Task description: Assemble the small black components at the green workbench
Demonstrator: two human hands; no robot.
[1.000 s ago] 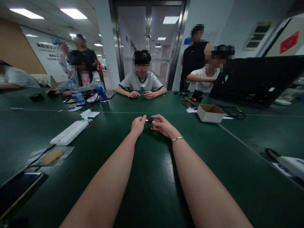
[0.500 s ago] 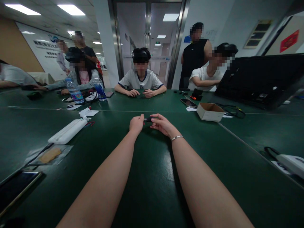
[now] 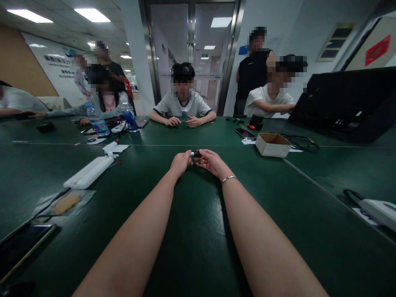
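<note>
My left hand (image 3: 181, 164) and my right hand (image 3: 213, 162) meet above the green table (image 3: 198, 214), in the middle of the head view. Between their fingertips is a small black object with a silver metal end (image 3: 196, 154), too small to tell its kind. The left thumb and fingers pinch its silver end. On the other side, the right fingers close round the black part and partly hide it. A metal bracelet (image 3: 229, 178) circles my right wrist.
Left lie a white power strip-like block (image 3: 88, 172), a clear bag (image 3: 66, 203) and a phone (image 3: 26, 243). Beyond stand bottles (image 3: 98, 121). An open cardboard box (image 3: 272, 145) and a black monitor (image 3: 346, 105) are on the right. A person (image 3: 182, 99) sits opposite.
The left hand has turned slightly and shifted right, closer to the right hand. Less of the black part shows between the hands. Both still hold the object.
</note>
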